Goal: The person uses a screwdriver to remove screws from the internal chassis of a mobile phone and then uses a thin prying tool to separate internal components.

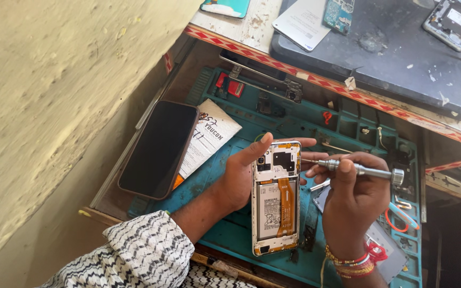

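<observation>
The opened white smartphone with its back cover off lies over the teal silicone repair mat, gripped by the left hand. The right hand pinches a slim silver precision screwdriver, tip at the phone's upper right edge; keeping the driver square on the screw should prevent slipping.

Shiny metal screwdriver, matt teal rubbery mat (scuffed), glossy black phone
</observation>
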